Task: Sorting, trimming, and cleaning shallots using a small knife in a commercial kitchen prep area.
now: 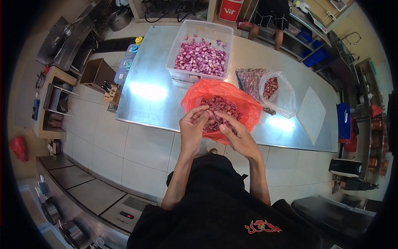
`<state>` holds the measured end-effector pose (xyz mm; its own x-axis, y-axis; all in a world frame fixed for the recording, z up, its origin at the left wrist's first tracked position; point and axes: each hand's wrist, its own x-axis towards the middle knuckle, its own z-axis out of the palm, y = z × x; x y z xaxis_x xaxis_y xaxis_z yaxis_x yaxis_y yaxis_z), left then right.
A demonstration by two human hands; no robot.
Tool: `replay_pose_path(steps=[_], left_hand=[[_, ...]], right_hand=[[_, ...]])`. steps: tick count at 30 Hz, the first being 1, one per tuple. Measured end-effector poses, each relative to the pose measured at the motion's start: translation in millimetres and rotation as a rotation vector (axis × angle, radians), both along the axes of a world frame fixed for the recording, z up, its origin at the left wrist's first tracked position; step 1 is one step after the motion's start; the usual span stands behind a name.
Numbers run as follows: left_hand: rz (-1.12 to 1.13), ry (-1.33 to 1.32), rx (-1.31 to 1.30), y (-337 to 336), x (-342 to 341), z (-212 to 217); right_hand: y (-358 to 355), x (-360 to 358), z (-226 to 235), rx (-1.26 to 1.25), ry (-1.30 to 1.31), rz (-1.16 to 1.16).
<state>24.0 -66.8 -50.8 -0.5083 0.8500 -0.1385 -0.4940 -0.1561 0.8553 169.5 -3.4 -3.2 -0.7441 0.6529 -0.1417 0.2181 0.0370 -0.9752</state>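
My left hand [192,126] and my right hand [235,135] meet over the near edge of a steel table [153,95]. Between their fingertips they pinch a small purple shallot [212,117]. Right behind the hands lies an open red plastic bag [244,103] holding a heap of shallot skins [222,106]. Farther back stands a clear plastic tub [178,45] filled with peeled purple shallots [201,58].
A clear bag of shallots [271,89] and a mesh sack [248,81] lie right of the tub. A white cutting board [311,114] rests at the table's right end. Another person's legs [265,31] stand beyond the table. A knife block [110,91] sits left.
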Motion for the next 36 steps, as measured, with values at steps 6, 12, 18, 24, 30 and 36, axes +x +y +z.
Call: replay_pose_path(steps=[6, 12, 18, 24, 30, 36], left_hand=[[0.045, -0.026, 0.008, -4.1, -3.9, 3.4], [0.097, -0.006, 0.029, -3.8, -2.5, 6.5], [0.138, 0.08, 0.03, -4.0, -3.4, 2.9], [0.076, -0.042, 0.024, -6.0, -8.5, 7.1], [-0.063, 0.136, -0.095, -11.7, -15.9, 16.7], [-0.117, 0.132, -0.021, -11.6, -25.0, 14.1]], right_hand=[[-8.2, -4.2, -0.2, -0.104, -0.028, -0.044], [-13.2, -8.2, -10.1, -0.136, 0.017, -0.083], [-22.0, -11.5, -2.2, -0.5, 0.103, -0.157], [-21.8, -14.7, 4.0, -0.771, 0.165, -0.184], [-20.1, -15.7, -0.3, -0.706, 0.15, -0.171], [-15.1, -16.5, 7.5, -0.834, 0.155, -0.15]])
